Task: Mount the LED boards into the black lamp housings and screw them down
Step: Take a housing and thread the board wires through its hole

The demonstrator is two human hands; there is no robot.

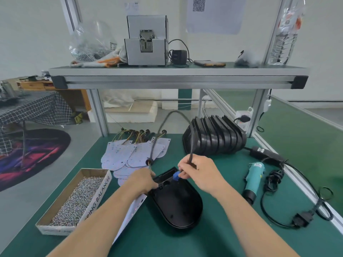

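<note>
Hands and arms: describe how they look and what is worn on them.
The left hand and right hand are bare: no gloves, rings or watch in view. The left forearm and right forearm are bare too, with no sleeve, strap or marking showing down to the picture's lower edge.

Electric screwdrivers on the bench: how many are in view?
1. The teal screwdriver lies on the bench, right of the flat black housing; no other shows, though one could be hidden.
</note>
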